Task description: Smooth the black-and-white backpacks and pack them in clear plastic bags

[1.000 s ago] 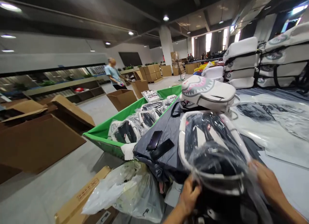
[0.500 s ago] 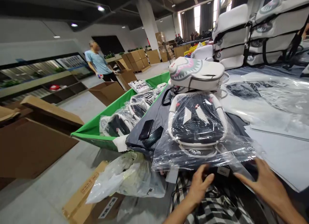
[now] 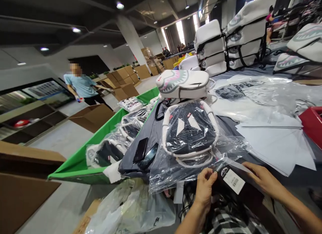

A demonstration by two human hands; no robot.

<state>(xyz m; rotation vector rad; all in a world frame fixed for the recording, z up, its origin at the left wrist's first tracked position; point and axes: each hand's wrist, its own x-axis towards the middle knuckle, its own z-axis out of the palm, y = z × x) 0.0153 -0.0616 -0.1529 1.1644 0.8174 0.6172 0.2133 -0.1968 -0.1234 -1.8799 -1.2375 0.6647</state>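
A dark backpack with white angular patches (image 3: 189,130) lies in a clear plastic bag (image 3: 163,173) on the table before me. My left hand (image 3: 205,188) is closed in a pinch at the bag's near edge. Across from it, my right hand (image 3: 264,178) has its thumb and fingers closed at a pale translucent strip (image 3: 237,165) of the bag's mouth. Between the hands shows a black tag (image 3: 224,171) with a white barcode label (image 3: 234,181). Just behind the bagged backpack rests a white backpack with a shark-mouth print (image 3: 182,83).
Left of the table stands a green bin (image 3: 75,160) holding bagged backpacks. Two phones (image 3: 144,153) lie at the table's left edge. White sheets (image 3: 274,140) and flat plastic bags (image 3: 251,93) spread rightward. Stacked white backpacks (image 3: 246,36) rise behind. A person (image 3: 82,83) stands far left.
My view has swung right and tilted up. My right hand has gone from spread fingers to a grip on the strip. My left fingers have closed, and the barcode label shows more plainly.
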